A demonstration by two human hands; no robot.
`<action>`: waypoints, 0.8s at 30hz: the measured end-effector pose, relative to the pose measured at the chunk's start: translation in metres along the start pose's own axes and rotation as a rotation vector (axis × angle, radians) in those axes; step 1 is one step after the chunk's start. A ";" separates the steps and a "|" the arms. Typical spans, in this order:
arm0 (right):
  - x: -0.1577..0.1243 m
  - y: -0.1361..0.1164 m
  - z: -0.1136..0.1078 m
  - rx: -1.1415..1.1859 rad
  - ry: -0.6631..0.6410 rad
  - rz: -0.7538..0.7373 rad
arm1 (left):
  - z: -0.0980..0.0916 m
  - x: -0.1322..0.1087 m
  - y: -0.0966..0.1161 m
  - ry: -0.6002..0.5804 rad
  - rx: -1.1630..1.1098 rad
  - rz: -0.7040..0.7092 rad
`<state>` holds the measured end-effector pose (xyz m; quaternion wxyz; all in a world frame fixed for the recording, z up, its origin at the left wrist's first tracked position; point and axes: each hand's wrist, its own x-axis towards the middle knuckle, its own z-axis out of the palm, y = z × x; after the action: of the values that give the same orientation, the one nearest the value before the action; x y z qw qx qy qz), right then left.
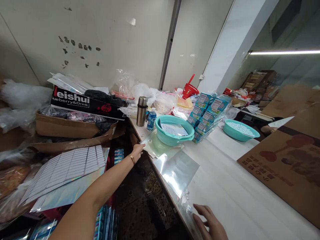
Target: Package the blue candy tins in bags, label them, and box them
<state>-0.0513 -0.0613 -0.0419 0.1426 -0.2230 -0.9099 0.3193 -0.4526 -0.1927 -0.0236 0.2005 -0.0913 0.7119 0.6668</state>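
Observation:
My left hand (137, 152) reaches over the table's left edge, its fingers closed at the border of a clear plastic sheet (153, 146). That sheet lies partly beneath a turquoise basin (166, 138) with printed paper (174, 129) inside. Nearer to me, a shiny transparent sheet (178, 170) lies flat on the white table (225, 186). My right hand (210, 221) is at the bottom of the view, fingers apart and holding nothing. Small crumpled whitish scraps (186, 203) lie just beside its fingertips.
A steel flask (142, 111) and a blue-labelled bottle (151, 119) stand behind the basin. Shrink-wrapped blue boxes (207, 115) are stacked to its right. Another basin (240, 130) holds small pale pieces. A cardboard box (282, 166) occupies the right; label sheets (70, 165) lie left.

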 end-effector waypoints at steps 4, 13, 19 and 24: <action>0.055 -0.045 0.027 -0.124 -0.049 -0.125 | 0.004 0.003 0.009 -0.087 -0.054 -0.079; 0.192 -0.126 0.092 -0.447 -0.015 -0.232 | 0.007 0.018 0.033 -0.281 -0.080 -0.222; 0.238 -0.138 0.099 -0.650 -0.086 -0.083 | 0.014 0.016 0.039 -0.391 -0.102 -0.112; 0.262 -0.130 0.085 -0.661 -0.194 -0.037 | -0.006 0.009 0.016 -0.342 -0.017 0.032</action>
<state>-0.3521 -0.0653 0.0081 -0.0188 -0.2093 -0.9774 0.0243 -0.4676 -0.1960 -0.0124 0.3073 0.0332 0.6630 0.6819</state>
